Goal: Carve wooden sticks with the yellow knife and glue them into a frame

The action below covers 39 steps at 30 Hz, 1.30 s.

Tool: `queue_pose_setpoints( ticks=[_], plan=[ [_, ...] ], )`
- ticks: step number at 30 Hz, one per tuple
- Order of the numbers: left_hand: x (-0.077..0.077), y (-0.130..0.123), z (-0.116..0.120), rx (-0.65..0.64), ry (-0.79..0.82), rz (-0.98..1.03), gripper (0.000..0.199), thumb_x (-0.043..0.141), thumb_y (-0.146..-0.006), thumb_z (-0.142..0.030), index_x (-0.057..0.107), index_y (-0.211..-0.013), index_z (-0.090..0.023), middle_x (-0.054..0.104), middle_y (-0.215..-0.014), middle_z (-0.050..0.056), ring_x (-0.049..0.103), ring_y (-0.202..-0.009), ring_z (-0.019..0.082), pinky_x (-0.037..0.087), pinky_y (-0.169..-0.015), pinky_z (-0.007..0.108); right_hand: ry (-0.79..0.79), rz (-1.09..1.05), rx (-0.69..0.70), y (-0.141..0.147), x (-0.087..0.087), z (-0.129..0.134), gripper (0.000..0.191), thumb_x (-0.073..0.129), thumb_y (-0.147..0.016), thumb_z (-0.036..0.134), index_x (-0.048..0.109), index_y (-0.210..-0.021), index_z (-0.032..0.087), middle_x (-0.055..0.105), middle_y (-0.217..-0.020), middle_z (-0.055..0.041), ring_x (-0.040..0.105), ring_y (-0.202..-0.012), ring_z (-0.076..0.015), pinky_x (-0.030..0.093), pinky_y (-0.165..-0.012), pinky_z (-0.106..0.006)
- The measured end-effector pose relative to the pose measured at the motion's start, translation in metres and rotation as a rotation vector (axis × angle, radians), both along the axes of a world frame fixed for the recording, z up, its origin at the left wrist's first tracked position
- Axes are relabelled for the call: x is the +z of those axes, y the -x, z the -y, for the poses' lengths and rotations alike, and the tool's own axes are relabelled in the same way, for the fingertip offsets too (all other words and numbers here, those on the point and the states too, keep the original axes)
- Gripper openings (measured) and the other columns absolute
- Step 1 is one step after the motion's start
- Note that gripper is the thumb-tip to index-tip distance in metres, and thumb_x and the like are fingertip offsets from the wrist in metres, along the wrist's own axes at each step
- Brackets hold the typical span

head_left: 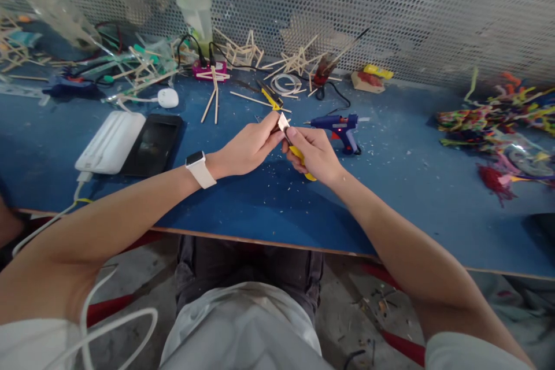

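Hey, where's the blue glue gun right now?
In the head view, the glue gun lies on the table, just beyond the right hand.

A yellow-handled knife (298, 154) was gripped in the right hand (315, 155), slanting across the fingers, its pale, flat blade out and pointing up and left beside the left hand (247, 149). There, a small, thin piece (277, 122) was pinched, mostly hidden by fingers.
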<state>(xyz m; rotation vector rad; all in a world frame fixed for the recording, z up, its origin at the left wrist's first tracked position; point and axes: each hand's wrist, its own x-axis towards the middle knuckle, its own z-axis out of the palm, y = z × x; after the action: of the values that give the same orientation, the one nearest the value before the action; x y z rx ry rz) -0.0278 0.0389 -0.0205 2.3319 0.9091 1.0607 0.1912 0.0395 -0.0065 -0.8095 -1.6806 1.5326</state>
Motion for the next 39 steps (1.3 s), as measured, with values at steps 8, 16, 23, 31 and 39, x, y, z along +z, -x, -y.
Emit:
queue_pose_setpoints(
  ticks=[8, 16, 23, 31, 39],
  plan=[
    [0.003, -0.006, 0.007, 0.088, -0.041, 0.054, 0.046, 0.04, -0.123, -0.066, 0.044, -0.098, -0.027, 0.065, -0.081, 0.002, 0.061, -0.065, 0.019, 0.043, -0.065, 0.036, 0.012, -0.052, -0.102, 0.008, -0.003, 0.007, 0.069, 0.076, -0.097, 0.088, 0.064, -0.079, 0.023, 0.045, -0.053, 0.0084, 0.036, -0.036, -0.0066, 0.025, -0.034, -0.024],
    [0.007, -0.008, 0.013, 0.117, -0.011, 0.133, 0.032, 0.038, -0.126, -0.047, 0.055, -0.11, -0.025, 0.064, -0.082, 0.0, 0.062, -0.068, 0.018, 0.047, -0.071, 0.036, -0.121, -0.053, -0.22, 0.007, -0.001, 0.01, 0.065, 0.07, -0.105, 0.083, 0.063, -0.079, 0.024, 0.045, -0.053, 0.0074, 0.037, -0.039, -0.0078, 0.028, -0.036, -0.025],
    [0.001, -0.004, 0.007, 0.084, -0.053, 0.088, 0.01, 0.046, -0.118, -0.023, 0.054, -0.112, -0.025, 0.07, -0.09, 0.003, 0.067, -0.074, 0.02, 0.048, -0.073, 0.035, -0.177, 0.007, -0.052, 0.002, -0.006, 0.003, 0.065, 0.07, -0.107, 0.08, 0.065, -0.079, 0.022, 0.047, -0.052, 0.007, 0.04, -0.04, -0.0076, 0.029, -0.037, -0.024],
    [0.006, -0.002, 0.01, 0.011, -0.061, 0.006, 0.015, 0.043, -0.12, -0.029, 0.056, -0.124, -0.022, 0.076, -0.099, 0.007, 0.073, -0.083, 0.022, 0.054, -0.078, 0.037, -0.05, -0.038, -0.008, 0.002, -0.004, 0.005, 0.066, 0.073, -0.103, 0.084, 0.064, -0.082, 0.022, 0.046, -0.053, 0.0083, 0.038, -0.037, -0.007, 0.026, -0.034, -0.024],
    [0.004, -0.001, 0.007, 0.035, -0.173, -0.061, 0.03, 0.037, -0.126, -0.044, 0.053, -0.111, -0.023, 0.073, -0.095, 0.007, 0.068, -0.076, 0.02, 0.049, -0.07, 0.034, 0.001, -0.072, -0.02, 0.004, -0.001, 0.007, 0.067, 0.077, -0.1, 0.083, 0.065, -0.079, 0.021, 0.046, -0.052, 0.0083, 0.038, -0.036, -0.0066, 0.027, -0.033, -0.023]
  ],
)
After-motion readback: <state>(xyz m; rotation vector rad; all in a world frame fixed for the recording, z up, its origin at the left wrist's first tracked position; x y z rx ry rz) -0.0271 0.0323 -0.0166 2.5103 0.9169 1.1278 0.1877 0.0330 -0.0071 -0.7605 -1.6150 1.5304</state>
